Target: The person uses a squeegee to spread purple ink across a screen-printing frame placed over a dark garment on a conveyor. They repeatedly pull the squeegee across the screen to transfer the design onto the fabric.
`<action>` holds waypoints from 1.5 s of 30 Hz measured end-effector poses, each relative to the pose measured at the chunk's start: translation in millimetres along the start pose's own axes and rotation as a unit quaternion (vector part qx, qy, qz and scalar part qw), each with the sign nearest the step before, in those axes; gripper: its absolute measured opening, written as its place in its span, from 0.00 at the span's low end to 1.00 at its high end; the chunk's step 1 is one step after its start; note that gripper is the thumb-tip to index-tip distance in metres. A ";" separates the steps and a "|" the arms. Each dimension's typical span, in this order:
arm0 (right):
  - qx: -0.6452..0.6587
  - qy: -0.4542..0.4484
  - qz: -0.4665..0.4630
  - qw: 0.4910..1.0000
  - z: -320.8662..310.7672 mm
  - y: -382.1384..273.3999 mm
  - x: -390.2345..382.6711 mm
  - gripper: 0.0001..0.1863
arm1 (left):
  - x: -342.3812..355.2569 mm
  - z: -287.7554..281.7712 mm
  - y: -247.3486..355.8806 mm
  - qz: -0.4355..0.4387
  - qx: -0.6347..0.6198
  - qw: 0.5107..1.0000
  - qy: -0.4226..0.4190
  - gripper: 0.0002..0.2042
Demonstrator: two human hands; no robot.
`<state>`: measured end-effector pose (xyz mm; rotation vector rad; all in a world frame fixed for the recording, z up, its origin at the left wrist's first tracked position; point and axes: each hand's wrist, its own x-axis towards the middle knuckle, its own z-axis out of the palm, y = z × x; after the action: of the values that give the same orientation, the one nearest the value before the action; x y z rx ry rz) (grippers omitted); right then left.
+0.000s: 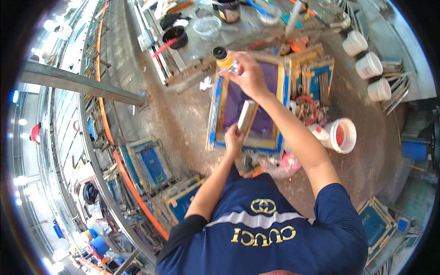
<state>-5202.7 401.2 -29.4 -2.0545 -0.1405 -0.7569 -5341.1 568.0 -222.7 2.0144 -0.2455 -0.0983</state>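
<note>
My right hand grips a small clear bottle with a black cap and a yellow band, tilted over the far left part of a screen-printing frame. The frame has purple mesh, wooden sides and blue tape along its edges. My left hand is closed round the lower end of a pale, flat-sided bar, which looks like a squeegee. That bar slants up over the near half of the mesh. Whether it touches the mesh I cannot tell.
Tubs, including a black bowl, stand on the bench beyond. To the right are a white bucket with reddish contents and several white pails. More frames lean at left. A metal beam juts in from the left.
</note>
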 end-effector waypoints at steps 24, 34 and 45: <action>-0.016 0.032 0.162 0.986 110.4 71.3 43.8 0.37 | 94.8 -73.1 -57.9 -0.067 0.029 0.996 0.045 0.17; -0.107 0.113 0.593 0.790 -114.3 242.6 -273.8 0.21 | 64.8 -66.6 -87.9 -0.176 -0.040 0.983 -0.043 0.29; 0.108 0.389 0.586 0.702 -119.7 106.1 -338.7 0.14 | 7.5 -97.3 -67.0 -0.126 0.016 0.982 -0.138 0.31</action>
<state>-5490.7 307.5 -249.9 -1.0379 1.3681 -0.6147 -5307.8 680.3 -239.6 2.0529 -0.1650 -0.5400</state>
